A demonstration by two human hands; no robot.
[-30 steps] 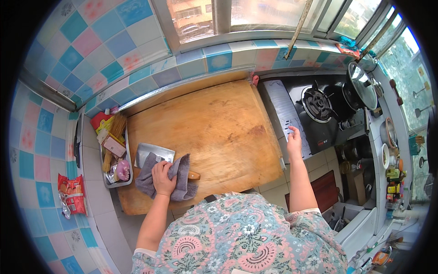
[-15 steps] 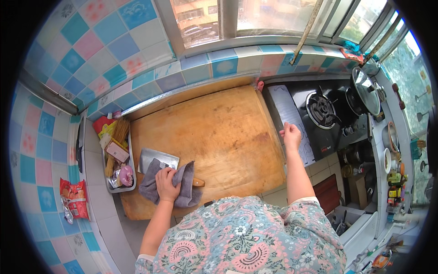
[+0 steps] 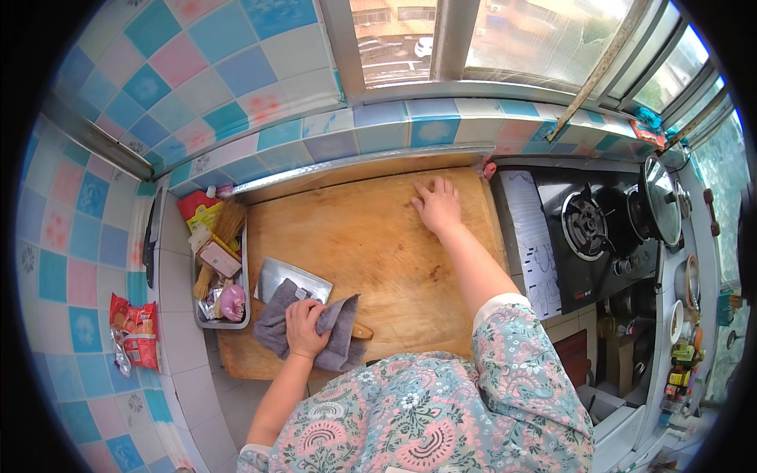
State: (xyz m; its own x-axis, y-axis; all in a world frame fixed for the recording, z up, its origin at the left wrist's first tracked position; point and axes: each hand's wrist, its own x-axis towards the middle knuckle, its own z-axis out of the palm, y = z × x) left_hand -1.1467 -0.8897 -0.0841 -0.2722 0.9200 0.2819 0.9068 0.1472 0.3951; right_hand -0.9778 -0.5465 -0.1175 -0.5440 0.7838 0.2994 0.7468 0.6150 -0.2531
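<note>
I see my left hand (image 3: 306,325) bent at the wrist, fingers clenched on a grey cloth (image 3: 335,339) pressed over a cleaver (image 3: 293,277) at the board (image 3: 378,252)'s 8 o'clock corner. My right hand (image 3: 438,206) lies flat, fingers spread, released, at 1 o'clock. The cleaver's long axis runs 10 to 4, handle (image 3: 361,332) toward 4. The cloth hides most of the handle and part of the blade.

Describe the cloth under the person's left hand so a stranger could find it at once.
Start at the big wooden cutting board filling the counter. At its near left corner, the left hand presses on a crumpled grey cloth. It lies over a steel cleaver, the only soft, folded thing on the board.
</note>
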